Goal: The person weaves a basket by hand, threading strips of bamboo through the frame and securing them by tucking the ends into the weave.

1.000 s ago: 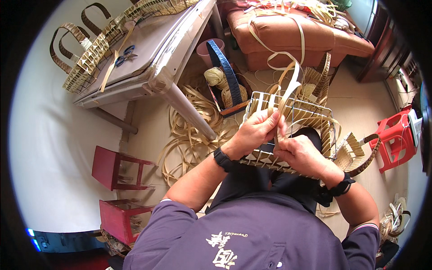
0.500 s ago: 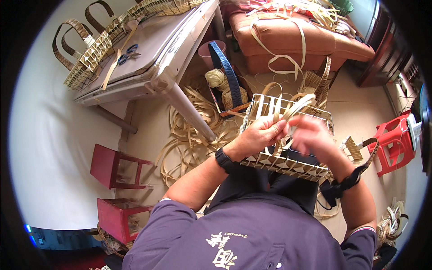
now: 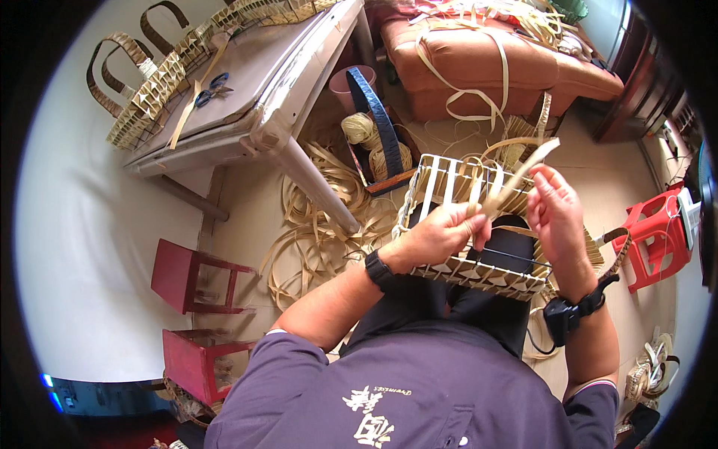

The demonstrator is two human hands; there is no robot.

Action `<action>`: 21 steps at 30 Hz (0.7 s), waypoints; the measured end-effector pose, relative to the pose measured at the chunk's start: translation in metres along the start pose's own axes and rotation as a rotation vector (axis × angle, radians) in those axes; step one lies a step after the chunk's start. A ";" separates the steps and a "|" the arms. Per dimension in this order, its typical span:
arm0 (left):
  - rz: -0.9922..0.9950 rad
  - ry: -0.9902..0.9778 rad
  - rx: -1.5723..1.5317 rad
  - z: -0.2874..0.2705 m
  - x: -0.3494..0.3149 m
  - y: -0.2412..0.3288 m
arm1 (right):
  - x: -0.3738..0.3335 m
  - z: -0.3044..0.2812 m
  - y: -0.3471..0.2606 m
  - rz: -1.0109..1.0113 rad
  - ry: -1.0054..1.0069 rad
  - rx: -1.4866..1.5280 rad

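A wire-frame basket [image 3: 490, 281], partly woven with pale flat strips, rests on my lap. My left hand [image 3: 451, 230] reaches over its left part, thumb and fingers pinched on a folded pale weaving strip [image 3: 516, 182] that slants up to the right. A curved length of the same strip arches beyond it. My right hand [image 3: 557, 215] is at the basket's right side, its fingers curled in close beside the slanting strip. Whether those fingers hold a thin piece is hidden from view.
A table [image 3: 247, 97] at the upper left bears scissors [image 3: 213, 90] and woven baskets [image 3: 149, 93]. Coiled strips [image 3: 314, 202] cover the floor beside a blue-handled basket [image 3: 370, 105]. Red stools [image 3: 658, 243] stand to the right, a brown sofa [image 3: 479, 67] beyond.
My right hand has moved right and a little down, away from my left. The folded strip now stretches farther out to the upper right; my left hand keeps its pinch.
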State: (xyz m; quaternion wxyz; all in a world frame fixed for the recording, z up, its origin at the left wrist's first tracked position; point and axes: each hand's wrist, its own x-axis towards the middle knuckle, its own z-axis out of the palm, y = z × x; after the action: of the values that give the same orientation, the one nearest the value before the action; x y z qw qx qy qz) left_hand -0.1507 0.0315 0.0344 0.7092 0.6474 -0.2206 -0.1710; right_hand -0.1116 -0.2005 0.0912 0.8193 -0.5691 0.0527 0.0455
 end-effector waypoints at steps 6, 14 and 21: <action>0.060 -0.070 -0.257 -0.013 0.001 0.002 | -0.018 -0.006 0.070 -0.238 -0.685 -0.798; 0.052 -0.111 -0.284 -0.010 -0.009 0.003 | -0.033 0.023 0.081 -0.365 -0.519 -0.935; -0.039 -0.054 -0.287 -0.004 -0.014 0.025 | -0.046 0.013 0.087 -0.367 -0.521 -0.822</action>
State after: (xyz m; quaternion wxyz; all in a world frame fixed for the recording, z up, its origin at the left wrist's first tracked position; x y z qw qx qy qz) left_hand -0.1615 0.0452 0.0576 0.7846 0.5389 -0.2002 -0.2321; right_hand -0.1688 -0.1584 0.0220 0.5088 -0.8135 -0.2757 0.0581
